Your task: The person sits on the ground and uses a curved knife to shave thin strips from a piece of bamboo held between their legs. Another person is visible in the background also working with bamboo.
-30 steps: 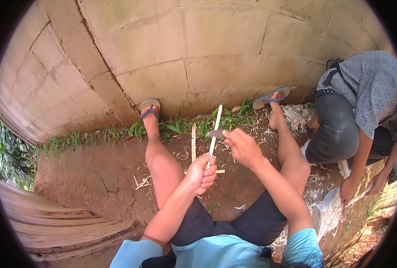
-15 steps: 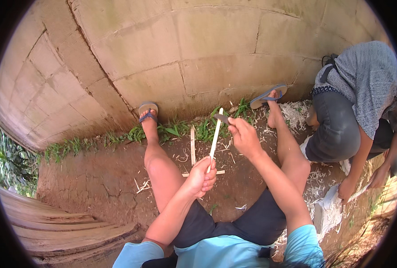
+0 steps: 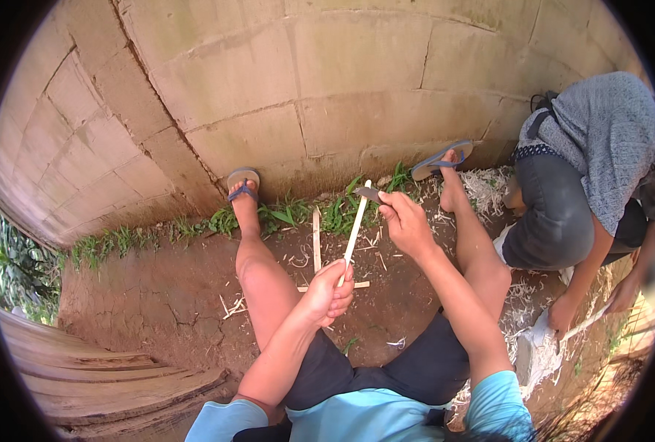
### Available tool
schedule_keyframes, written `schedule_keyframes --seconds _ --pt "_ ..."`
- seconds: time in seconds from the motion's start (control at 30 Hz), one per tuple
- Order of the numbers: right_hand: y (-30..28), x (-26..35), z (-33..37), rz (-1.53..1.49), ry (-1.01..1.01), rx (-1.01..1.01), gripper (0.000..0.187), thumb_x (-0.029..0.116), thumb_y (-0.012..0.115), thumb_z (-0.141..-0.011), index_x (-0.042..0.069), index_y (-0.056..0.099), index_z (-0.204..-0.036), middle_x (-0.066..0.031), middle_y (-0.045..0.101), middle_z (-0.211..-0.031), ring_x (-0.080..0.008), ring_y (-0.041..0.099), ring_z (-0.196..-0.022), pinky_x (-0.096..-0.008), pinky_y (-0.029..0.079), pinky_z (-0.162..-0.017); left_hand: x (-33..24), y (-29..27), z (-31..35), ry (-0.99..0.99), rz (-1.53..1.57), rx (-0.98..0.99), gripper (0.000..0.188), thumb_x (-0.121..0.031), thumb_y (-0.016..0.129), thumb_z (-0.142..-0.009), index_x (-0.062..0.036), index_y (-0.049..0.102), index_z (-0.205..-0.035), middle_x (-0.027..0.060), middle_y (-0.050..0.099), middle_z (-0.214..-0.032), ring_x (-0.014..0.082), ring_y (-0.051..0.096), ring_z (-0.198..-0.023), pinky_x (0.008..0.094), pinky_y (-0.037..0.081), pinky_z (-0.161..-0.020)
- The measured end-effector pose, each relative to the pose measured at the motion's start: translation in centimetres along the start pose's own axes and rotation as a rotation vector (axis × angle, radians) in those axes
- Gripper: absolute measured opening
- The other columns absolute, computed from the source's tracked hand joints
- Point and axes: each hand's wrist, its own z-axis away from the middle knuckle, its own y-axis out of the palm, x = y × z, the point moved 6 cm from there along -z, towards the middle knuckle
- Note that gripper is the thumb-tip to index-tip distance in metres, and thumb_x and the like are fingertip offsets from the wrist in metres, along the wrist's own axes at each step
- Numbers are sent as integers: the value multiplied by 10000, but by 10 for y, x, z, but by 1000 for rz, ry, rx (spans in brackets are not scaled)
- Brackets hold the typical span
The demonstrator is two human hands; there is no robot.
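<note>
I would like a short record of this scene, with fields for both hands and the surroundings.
left hand: closed around the lower part of a pale stick
right hand: holds a knife, blade across the stick near its upper end
ground: two pale strips, scattered shavings
wall: blocks, grass along its foot
other person: crouched at the right

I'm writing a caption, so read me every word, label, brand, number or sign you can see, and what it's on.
None: I see no readable text. The pale wooden strip in the left hand, the knife in the right hand, the light-blue shirt and the block wall show no lettering.
</note>
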Motion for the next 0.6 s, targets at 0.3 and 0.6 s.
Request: schedule_keyframes --seconds 0.3,0.6 --pt "8 20 13 -51 2 41 204 187 538 -950 52 615 -1082 -140 589 -844 -311 614 -701 -393 504 -612 2 -3 -3 3 -70 6 263 -300 331 -1016 -133 424 -835 -50 305 -509 47 230 -349 201 194 -287" --pt "20 41 20 13 -110 177 191 173 576 -923 60 615 -1072 -141 590 -842 -309 632 -766 -372 511 -615 -4 -7 2 -13 -44 -23 270 -286 363 -1009 -121 440 -809 -52 305 -498 35 235 -343 192 183 -280"
